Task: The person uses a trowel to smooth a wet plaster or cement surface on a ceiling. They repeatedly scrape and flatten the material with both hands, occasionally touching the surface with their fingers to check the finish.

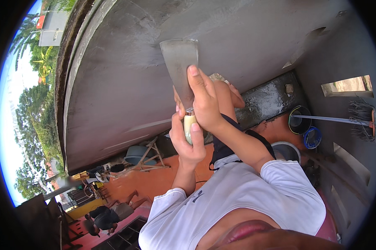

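A wide metal scraper blade (177, 56) with a pale handle (190, 125) is held up in front of the grey plastered wall (121, 71). My left hand (183, 146) is closed round the handle, thumb resting on its front. My right hand (206, 100) grips the lower blade just above the handle, its thumb lying along the face and its other fingers mostly hidden behind. Below the hands, my bare leg shows near a wet grey ledge (267, 96) at the wall's foot.
A broom (357, 118) leans at the right wall near a black bucket (298, 112) and blue pail (311, 139). A teal basin (135, 156) sits by a wooden stand (152, 164) on the orange floor (142, 187). Another person (102, 216) is at lower left.
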